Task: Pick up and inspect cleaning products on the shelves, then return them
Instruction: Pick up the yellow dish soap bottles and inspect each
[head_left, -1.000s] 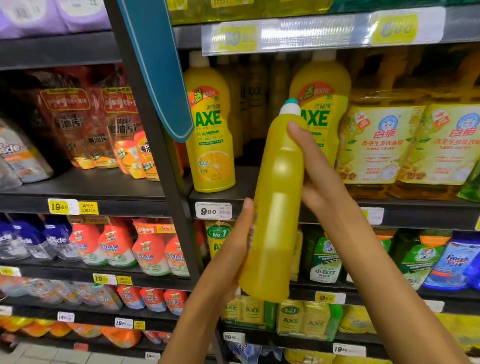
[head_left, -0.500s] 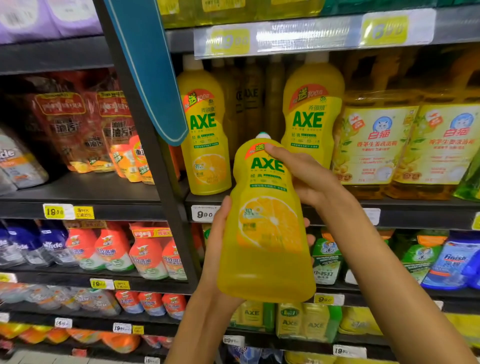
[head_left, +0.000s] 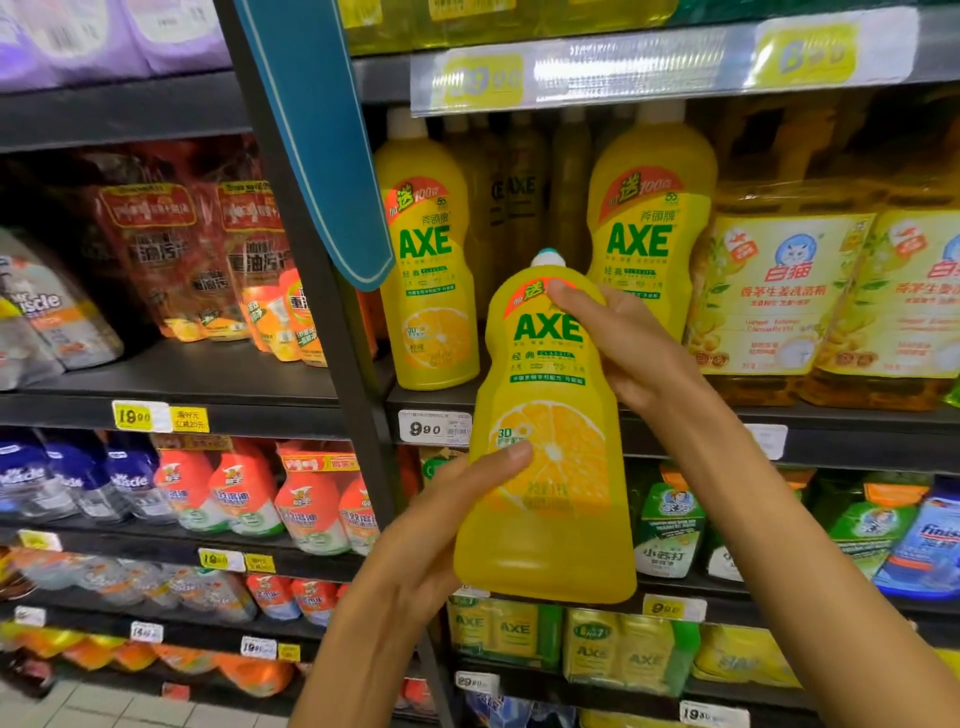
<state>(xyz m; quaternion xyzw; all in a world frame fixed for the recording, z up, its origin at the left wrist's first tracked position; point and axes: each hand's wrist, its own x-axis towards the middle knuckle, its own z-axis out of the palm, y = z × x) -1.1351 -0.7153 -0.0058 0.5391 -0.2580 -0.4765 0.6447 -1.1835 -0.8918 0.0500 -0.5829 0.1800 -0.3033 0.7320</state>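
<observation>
While the tall yellow plastic bottle of AXE dish liquid (head_left: 545, 431) is held upright in front of the dark metal shelf (head_left: 675, 415), label toward the camera, both hands carry it. The left hand (head_left: 436, 525) supports the lower body, thumb laid across the lemon picture; the right hand (head_left: 623, 348) holds the shoulder just below the white-and-teal cap (head_left: 546, 256), fingers curled round the neck. Each grip is thus closed on the bottle, neither wide.

Risks (judged, not observed): the bottle looks full and smooth-walled, so a loosened lower hold could let it slip through the upper fingers and drop to the floor. On its return, its base could knock the two matching yellow AXE bottles (head_left: 431, 260) standing on the shelf just behind, since the gap between them is narrow. Whether the cap is fully shut cannot be told; tilting might cause a leak.

Hidden or unclear: the left fingers behind the bottle; the bottle's back label; both forearms, cut by the lower frame edge; the fine label print; the glare-washed price strip (head_left: 649, 67) overhead.
</observation>
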